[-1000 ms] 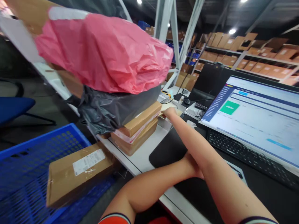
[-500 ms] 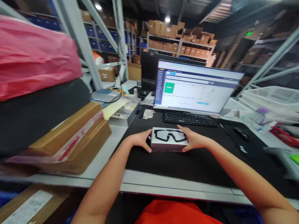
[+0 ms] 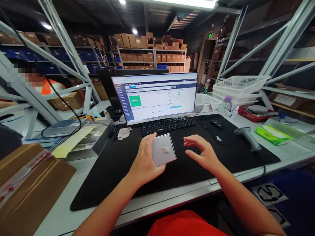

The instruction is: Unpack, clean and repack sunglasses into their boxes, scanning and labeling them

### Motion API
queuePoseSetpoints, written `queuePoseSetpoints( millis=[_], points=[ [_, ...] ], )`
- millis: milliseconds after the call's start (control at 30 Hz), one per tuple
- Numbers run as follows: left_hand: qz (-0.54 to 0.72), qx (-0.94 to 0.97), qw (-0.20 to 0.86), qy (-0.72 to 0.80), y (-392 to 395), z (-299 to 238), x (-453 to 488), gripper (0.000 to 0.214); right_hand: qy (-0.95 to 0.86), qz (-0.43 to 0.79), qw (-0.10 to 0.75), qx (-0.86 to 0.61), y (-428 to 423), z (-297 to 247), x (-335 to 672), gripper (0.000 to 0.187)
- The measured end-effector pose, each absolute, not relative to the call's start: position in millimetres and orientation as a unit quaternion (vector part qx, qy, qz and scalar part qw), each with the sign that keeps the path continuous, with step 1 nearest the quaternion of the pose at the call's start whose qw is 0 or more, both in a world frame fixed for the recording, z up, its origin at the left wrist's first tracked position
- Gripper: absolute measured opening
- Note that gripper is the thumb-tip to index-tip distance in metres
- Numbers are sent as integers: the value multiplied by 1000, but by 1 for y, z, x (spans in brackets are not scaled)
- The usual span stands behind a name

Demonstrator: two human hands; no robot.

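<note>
My left hand [image 3: 144, 160] grips a small silver-grey box [image 3: 163, 150], tilted on its end above the black desk mat [image 3: 105, 170]. A plain side with a small label faces me. My right hand [image 3: 203, 153] hovers just right of the box with its fingers spread, touching nothing. Both hands are in front of the black keyboard [image 3: 168, 124] and the lit monitor [image 3: 155, 96].
A mouse [image 3: 216, 123] and a grey barcode scanner [image 3: 247, 136] lie to the right, near white baskets [image 3: 240, 86]. Taped cardboard parcels [image 3: 27, 183] sit at the left, with a tray of papers [image 3: 86, 139] behind them. Shelving with boxes stands beyond.
Half a second ago both hands held the box flat with its glasses print up. Now the left hand alone holds it turned on end, and the right hand has let go. The view swung right.
</note>
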State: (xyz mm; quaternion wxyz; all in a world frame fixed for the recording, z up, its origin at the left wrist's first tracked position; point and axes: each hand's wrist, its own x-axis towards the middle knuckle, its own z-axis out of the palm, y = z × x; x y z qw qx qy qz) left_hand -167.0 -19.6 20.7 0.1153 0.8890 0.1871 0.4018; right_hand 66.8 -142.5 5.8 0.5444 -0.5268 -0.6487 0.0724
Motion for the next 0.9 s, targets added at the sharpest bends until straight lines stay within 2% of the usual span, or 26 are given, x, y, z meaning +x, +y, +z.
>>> queuePoseSetpoints(
  millis=[133, 233, 300, 533, 700, 900],
  points=[
    [400, 909, 94, 72, -34, 7, -127, 103, -619, 112, 530, -568, -175, 3, 57, 42],
    [372, 922, 104, 7, -39, -1, -103, 101, -557, 191, 510, -627, -177, -11, 61, 29],
    [343, 933, 109, -15, -41, -3, -91, 102, -519, 245, 524, -629, -175, -18, 70, 29],
    [210, 971, 115, -9, -19, 7, -58, 118, -436, 315, 600, -592, -166, -33, 100, 49],
    [52, 996, 55, 55, 24, 9, -38, 115, -365, 352, 617, -601, -163, -57, 124, 58],
    [-7, 996, 48, 69, 42, 3, -17, 111, -308, 361, 587, -656, -163, -86, 155, 50]
  ],
)
